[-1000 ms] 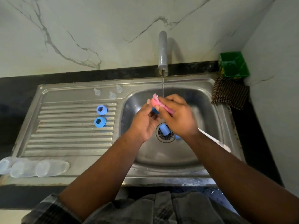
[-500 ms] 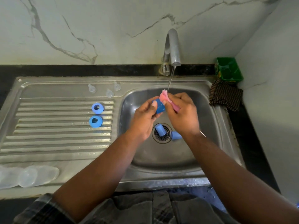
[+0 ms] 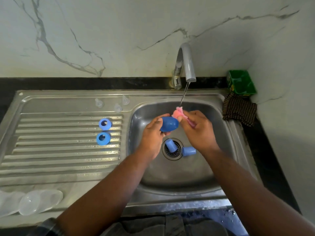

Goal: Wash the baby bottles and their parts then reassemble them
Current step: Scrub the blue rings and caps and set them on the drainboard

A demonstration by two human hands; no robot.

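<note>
Over the sink basin (image 3: 221,133), my left hand (image 3: 153,132) grips a blue bottle cap (image 3: 169,123). Beside it, my right hand (image 3: 197,130) pinches a pink scrub cloth (image 3: 178,113) under the thin water stream from the tap (image 3: 187,65). Two more blue caps (image 3: 170,145) (image 3: 189,151) lie at the drain. On the drainboard sit two blue collar rings (image 3: 105,124) (image 3: 103,138) and three clear teats (image 3: 99,102) (image 3: 118,107) (image 3: 125,100). Clear bottles (image 3: 34,201) lie at the drainboard's front left.
A green tub (image 3: 241,83) stands in the back right corner, with a dark checked cloth (image 3: 239,109) draped at the sink's right rim. A marble wall rises behind and to the right. The ribbed drainboard (image 3: 59,159) spreads to the left.
My hands have drawn slightly apart, so the blue cap in my left hand shows fully. The pink cloth stays under the running water. The view has shifted to the left.
</note>
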